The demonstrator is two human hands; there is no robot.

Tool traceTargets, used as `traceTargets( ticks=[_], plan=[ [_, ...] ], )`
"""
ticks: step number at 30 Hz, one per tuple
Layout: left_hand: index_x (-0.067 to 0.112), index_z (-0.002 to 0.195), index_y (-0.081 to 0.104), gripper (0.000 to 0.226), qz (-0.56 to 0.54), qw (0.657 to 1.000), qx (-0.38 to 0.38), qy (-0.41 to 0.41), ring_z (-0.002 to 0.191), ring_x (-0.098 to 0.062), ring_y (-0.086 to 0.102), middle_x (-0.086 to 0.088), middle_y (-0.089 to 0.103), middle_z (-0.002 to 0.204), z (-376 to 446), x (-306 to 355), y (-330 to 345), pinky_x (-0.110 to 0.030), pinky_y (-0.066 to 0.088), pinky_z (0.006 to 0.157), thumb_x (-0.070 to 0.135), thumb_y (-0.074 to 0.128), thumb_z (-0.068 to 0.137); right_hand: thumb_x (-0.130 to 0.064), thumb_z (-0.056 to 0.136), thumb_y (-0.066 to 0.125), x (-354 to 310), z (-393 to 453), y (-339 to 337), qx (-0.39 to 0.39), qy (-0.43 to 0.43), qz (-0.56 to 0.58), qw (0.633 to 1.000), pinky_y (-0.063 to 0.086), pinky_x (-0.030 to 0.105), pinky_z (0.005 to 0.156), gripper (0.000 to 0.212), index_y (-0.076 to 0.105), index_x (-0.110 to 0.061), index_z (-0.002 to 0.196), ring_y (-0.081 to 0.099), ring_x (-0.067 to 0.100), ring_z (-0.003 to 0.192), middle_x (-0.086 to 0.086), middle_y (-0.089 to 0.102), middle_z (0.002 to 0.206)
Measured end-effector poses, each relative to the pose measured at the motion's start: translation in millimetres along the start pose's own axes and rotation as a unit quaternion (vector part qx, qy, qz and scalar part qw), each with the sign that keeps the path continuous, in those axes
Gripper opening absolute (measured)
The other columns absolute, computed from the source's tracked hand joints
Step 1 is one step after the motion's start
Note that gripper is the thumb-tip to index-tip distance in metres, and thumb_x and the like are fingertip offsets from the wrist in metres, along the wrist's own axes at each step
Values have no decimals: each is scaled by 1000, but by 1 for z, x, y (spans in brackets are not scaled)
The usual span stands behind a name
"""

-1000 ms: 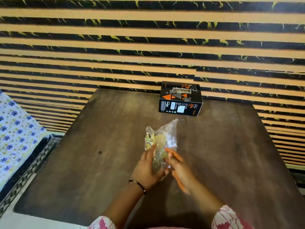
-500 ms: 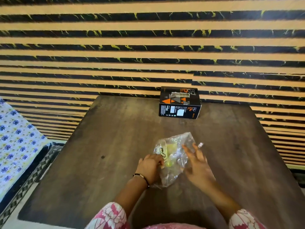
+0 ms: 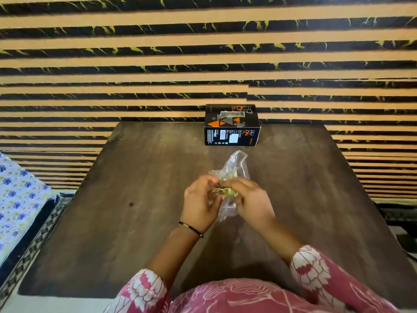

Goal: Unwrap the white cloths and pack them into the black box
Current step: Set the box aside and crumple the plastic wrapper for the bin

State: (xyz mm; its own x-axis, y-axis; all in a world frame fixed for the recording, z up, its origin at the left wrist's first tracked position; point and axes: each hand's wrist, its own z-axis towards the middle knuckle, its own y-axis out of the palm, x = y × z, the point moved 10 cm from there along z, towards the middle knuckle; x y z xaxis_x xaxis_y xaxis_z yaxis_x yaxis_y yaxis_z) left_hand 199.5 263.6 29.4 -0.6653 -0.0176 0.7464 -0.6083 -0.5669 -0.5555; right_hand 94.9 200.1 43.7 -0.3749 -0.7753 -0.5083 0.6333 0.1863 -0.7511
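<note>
A clear plastic bag [image 3: 234, 168] is held just above the middle of the dark wooden counter [image 3: 135, 199], between both hands. The left hand [image 3: 199, 203] has its fingers curled in on the bag's left side, pinching the plastic near its middle; a thin dark bracelet [image 3: 191, 229] sits on that wrist. The right hand [image 3: 252, 199] grips the bag from the right, its fingers folded over the crumpled middle, and the two sets of fingertips nearly meet. The bag's upper end stands free above the hands and its lower end hangs below them. Inside, a pale yellowish-green bundle [image 3: 230, 192] shows through the plastic at the point of grip; whether it is cloth cannot be told. The black box [image 3: 232, 132], printed with orange and grey triangles and white labels, stands at the far edge of the counter against the striped wall [image 3: 203, 53], well apart from the hands. Its top appears closed, so its contents cannot be seen. A flowered bed sheet [image 3: 20, 195] lies to the left.
</note>
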Motion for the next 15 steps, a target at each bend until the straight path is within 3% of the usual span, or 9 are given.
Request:
traceTargets(
  ticks=[2,4,6,8,10,12,13,15],
  plan=[
    [27,131,35,72,-26,998,-13,-56,120,-12,40,5,39,127,0,-13,3,-33,34,105,26,73,70,7,59,48,12,3,-6,10,79,156,985,52,26,77,42,71,-14,86,64,14,84,-4,68,87],
    [26,143,19,95,-125,978,-111,-128,130,-7,29,5,27,141,-2,-25,21,-26,27,108,22,78,68,16,57,43,19,3,-2,-8,149,297,943,52,30,80,45,71,-14,73,65,13,77,-7,68,75],
    [27,134,35,79,-261,937,-178,-149,117,-6,50,3,48,131,-4,-20,34,-26,42,98,11,75,69,26,58,38,23,1,8,-23,209,405,890,52,41,80,55,70,-18,67,65,18,71,-3,70,69],
    [24,110,54,49,-301,927,-148,-166,86,-3,62,1,64,100,0,-19,30,-20,49,76,-4,69,72,27,64,40,28,-2,13,-17,253,440,861,50,44,82,57,69,-21,76,64,18,77,0,71,79],
    [21,92,59,35,-279,935,-73,-205,70,-6,58,1,63,82,5,-26,20,-18,48,65,-10,64,76,16,72,50,30,-2,2,-1,245,348,905,50,40,85,51,64,-26,97,61,15,89,0,64,99],
    [20,82,60,28,-284,918,-12,-275,64,-11,56,-1,63,74,1,-38,14,-21,48,58,-7,63,78,1,76,58,15,-1,-11,-19,163,140,976,45,38,95,49,53,-23,119,53,18,106,1,51,118],
    [20,79,61,25,-297,900,2,-319,62,-14,56,-2,63,72,-3,-46,16,-25,48,56,-5,64,78,-7,78,60,1,-2,-10,-44,107,30,993,43,40,100,53,46,-19,128,48,23,115,4,45,129],
    [18,71,63,17,-308,871,-7,-382,62,-22,56,-9,63,71,-11,-54,25,-29,46,59,1,67,71,-25,82,62,-18,-13,12,-130,51,-84,987,36,44,105,68,28,-17,141,35,31,130,10,29,147]
  ],
)
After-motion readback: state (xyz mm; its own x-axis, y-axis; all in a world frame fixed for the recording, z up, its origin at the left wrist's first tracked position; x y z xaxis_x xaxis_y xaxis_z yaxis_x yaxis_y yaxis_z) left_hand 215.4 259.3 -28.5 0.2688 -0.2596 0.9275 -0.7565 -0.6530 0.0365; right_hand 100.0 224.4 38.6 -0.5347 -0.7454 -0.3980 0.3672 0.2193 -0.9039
